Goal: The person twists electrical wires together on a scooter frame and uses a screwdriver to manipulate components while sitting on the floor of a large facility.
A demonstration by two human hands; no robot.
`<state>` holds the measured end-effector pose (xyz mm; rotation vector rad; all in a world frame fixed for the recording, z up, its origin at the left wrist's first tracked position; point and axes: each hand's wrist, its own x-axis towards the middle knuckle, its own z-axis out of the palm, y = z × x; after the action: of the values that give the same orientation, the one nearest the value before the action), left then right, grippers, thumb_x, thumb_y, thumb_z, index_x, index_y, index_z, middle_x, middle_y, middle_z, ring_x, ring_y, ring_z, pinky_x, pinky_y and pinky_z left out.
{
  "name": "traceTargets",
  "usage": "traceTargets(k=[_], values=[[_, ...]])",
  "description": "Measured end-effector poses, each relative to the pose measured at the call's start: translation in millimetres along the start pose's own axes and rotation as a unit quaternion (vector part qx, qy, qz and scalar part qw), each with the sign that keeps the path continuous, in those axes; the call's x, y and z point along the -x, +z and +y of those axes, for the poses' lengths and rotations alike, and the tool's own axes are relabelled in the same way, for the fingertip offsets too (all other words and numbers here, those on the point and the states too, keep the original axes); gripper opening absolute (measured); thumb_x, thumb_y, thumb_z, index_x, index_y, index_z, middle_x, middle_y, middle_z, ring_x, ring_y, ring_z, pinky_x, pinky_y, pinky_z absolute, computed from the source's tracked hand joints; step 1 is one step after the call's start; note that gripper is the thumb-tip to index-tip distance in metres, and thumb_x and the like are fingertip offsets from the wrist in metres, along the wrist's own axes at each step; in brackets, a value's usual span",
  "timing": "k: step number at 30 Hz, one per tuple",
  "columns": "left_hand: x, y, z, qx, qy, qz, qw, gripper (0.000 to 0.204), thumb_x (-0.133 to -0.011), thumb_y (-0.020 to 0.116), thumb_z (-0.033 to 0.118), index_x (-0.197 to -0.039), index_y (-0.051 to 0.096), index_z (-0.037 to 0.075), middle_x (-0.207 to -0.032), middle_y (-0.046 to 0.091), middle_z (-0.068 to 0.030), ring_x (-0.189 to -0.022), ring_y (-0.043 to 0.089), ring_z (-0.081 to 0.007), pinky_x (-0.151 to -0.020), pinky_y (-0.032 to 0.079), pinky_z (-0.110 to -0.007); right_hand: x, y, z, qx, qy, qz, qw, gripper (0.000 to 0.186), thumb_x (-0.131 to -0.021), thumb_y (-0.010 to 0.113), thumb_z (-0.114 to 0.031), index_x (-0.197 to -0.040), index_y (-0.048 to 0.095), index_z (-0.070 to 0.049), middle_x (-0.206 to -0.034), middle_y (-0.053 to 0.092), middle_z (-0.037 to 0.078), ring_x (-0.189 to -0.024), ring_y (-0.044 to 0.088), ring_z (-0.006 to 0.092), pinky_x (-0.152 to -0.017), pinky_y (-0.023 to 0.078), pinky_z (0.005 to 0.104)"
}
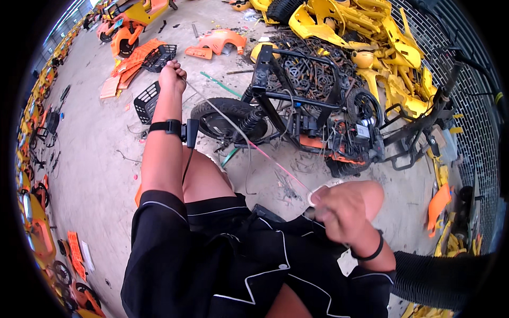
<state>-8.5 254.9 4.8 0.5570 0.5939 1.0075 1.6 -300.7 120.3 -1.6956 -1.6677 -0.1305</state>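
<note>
A thin cable [220, 113], grey along its far part and pinkish nearer to me, runs in a nearly straight line between my two hands. My left hand [172, 78] is stretched out far to the left, its fingers closed round one end. Close to my right knee, my right hand [339, 212] is closed on the other end, with its fingertips somewhat smeared by motion. The cable passes in front of a stripped black scooter frame [263, 87] and its wheel [199, 112]; whether it touches them I cannot tell.
Behind the frame lie a heap of dark metal parts [302, 66] and a pile of yellow body panels [400, 50]. Black baskets [147, 100] and orange panels [217, 42] lie beyond my left arm. A black ribbed hose [440, 280] is at lower right.
</note>
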Motion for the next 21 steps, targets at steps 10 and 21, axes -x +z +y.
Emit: traceTargets(k=[10,21], values=[[36.4,-32.0,-35.6,-0.062,-0.023,0.019,0.998,0.027,-0.107,0.043,0.027,-0.118,0.054,0.004,-0.082,0.051,-0.0031,-0.065,0.044,-0.0126,-0.058,0.042,-0.029,-47.8,-25.5,-2.5,-0.040,0.124,-0.024,0.991,0.018,-0.093,0.065,-0.012,-0.106,0.068,0.000,-0.081,0.069,0.010,-0.061,0.065,0.0205,-0.058,0.051,0.0332],[103.7,-30.4,-119.0,-0.634,-0.022,-0.053,0.771,0.060,-0.088,0.066,0.031,-0.132,0.050,-0.007,-0.109,0.065,-0.0192,-0.093,0.064,-0.0301,-0.086,0.050,-0.041,-135.1,-9.1,-1.7,-0.109,0.204,-0.034,0.972,0.023,-0.100,0.060,-0.021,-0.104,0.068,0.000,-0.072,0.058,0.002,-0.062,0.052,0.0083,-0.057,0.043,0.0248]])
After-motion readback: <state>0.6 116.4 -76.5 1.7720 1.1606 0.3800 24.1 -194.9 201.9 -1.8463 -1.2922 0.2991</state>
